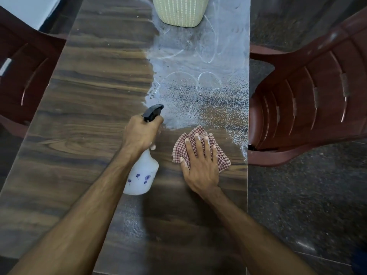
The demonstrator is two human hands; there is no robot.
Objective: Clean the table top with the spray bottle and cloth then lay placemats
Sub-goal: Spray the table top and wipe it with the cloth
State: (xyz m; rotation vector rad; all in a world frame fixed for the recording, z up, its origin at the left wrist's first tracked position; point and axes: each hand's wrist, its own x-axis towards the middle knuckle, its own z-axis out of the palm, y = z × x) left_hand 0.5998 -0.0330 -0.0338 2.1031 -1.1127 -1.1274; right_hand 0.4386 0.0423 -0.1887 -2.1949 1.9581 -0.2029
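Note:
My left hand (140, 133) grips the neck of a white spray bottle (142, 175) with small purple flowers; its black nozzle (153, 112) points away over the table. My right hand (200, 161) lies flat with fingers spread on a folded red-and-white checked cloth (223, 155), pressing it on the dark wood-grain table top (89, 116) near the right edge. Beyond the cloth the right half of the table is covered with fine droplets and pale wipe streaks (198, 90).
A pale woven placemat stack or basket (179, 10) sits at the far end of the table. A maroon plastic chair (309, 96) stands close to the table's right edge, another chair (21, 72) at the left. Dark speckled floor lies to the right.

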